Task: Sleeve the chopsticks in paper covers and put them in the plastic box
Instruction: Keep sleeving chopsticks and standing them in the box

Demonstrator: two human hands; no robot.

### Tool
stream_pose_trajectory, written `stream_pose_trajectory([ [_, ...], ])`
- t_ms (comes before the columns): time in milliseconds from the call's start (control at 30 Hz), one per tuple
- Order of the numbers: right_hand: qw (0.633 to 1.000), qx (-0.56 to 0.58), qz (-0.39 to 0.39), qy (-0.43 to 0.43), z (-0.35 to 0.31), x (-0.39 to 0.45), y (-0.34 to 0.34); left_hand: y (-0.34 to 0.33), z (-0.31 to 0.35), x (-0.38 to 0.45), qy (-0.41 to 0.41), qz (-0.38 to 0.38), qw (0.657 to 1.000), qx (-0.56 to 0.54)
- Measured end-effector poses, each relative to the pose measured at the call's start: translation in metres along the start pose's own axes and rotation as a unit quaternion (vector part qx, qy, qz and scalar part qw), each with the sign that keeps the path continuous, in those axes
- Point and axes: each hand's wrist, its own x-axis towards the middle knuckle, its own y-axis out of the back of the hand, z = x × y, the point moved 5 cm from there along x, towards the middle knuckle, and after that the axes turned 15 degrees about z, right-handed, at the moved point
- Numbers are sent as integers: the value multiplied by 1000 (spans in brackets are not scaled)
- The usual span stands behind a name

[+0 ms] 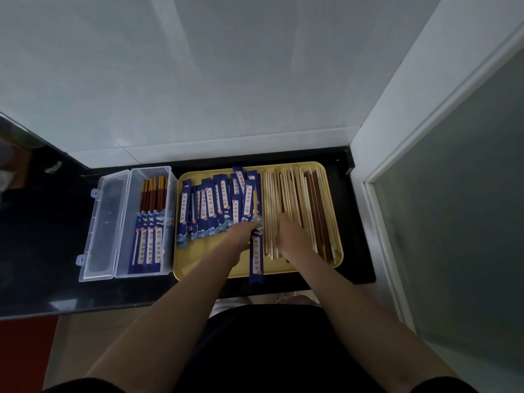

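Black counter carries your yellow tray; your left hand grips a blue paper sleeve with a chopstick in it, fingers hidden beneath; your right hand rests on loose chopsticks, fingertips unclear; the plastic box sits left, lid open.

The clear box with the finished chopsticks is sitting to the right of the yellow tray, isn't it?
Not quite. The head view shows the clear box with the finished chopsticks sitting to the left of the yellow tray, not the right.
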Motion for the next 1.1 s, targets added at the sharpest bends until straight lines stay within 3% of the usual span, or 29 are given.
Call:
stream_pose_trajectory([
  [200, 988, -61, -133, 41, -7, -11, -14, 1, -3, 1, 7, -8, 1000, -23],
  [700, 996, 37, -73, -29, 3, -10, -7, 5, -9, 0, 34, -32, 995, -83],
  [900, 998, -35, -41, 26, -17, -12, -11, 5, -13, 0, 58, -57, 992, -97],
  [1100, 999, -29, -32, -5, -22, -10, -12, 8, -12, -2, 49, -55, 994, -82],
])
